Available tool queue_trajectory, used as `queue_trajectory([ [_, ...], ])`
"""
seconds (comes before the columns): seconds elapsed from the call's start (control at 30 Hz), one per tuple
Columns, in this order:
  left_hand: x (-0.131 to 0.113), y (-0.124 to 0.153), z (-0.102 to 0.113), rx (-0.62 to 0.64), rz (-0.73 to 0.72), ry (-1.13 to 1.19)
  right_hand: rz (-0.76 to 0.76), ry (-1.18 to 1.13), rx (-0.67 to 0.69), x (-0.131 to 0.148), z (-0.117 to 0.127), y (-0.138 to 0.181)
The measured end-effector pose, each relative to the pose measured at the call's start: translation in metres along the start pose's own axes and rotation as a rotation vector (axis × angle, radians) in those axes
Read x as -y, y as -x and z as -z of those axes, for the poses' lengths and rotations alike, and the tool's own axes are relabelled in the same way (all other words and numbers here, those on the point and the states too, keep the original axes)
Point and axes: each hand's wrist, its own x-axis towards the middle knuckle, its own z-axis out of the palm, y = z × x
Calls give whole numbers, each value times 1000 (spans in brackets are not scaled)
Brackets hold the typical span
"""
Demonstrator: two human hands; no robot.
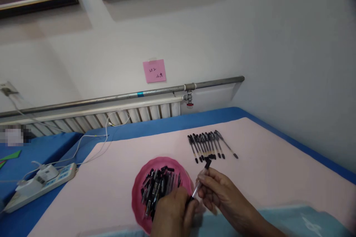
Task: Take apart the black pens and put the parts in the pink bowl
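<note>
A pen with a clear barrel (197, 189) and black ends slants between my two hands, just right of the pink bowl (135, 200). My right hand (222, 192) pinches its barrel below the upper black end. At the lower end, which is mostly hidden, the fingers of my left hand (174, 207) are closed on the pen. This hand covers the bowl's near right side. Inside the bowl lie many black caps and pen parts (155, 187), partly behind my left hand. Beyond my right hand, several black-capped pens (204, 142) lie side by side in a row.
Pale pink paper (111, 177) covers the blue table (233, 113). A light blue cloth (292, 220) lies along the near edge. To the left are a power strip (61, 177) with plugs and white cables. A radiator (139, 114) and pipe (217, 81) run along the wall.
</note>
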Motion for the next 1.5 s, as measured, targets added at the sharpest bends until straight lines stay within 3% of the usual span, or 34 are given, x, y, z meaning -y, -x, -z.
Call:
queue_trajectory([
  [0.2,-7,-3,12,326,129,232,30,-38,60,4,0,2],
  [0.37,-4,-2,6,102,140,197,17,-42,50,3,0,2],
  [0.43,-3,-2,4,78,105,145,15,-35,57,2,1,1],
  [0.5,-4,-2,6,129,55,128,19,-34,64,1,1,0],
  [0.63,-5,-4,12,371,98,198,22,-29,62,1,2,-1],
  [0.83,-7,-6,13,330,131,143,23,-18,53,-3,3,-2],
  [0.93,-11,-5,16,413,185,230,11,-33,64,-4,4,-2],
  [1.07,-10,-4,22,552,332,525,31,-75,41,2,9,-5],
  [1.17,-4,-7,24,439,475,802,55,-26,36,7,12,-4],
  [1.3,5,-14,20,259,556,1070,-27,194,231,5,5,4],
  [1.4,7,-13,16,340,510,1115,-92,318,356,-1,-4,9],
  [1.5,7,-11,12,384,480,1101,-119,379,392,-5,-9,10],
])
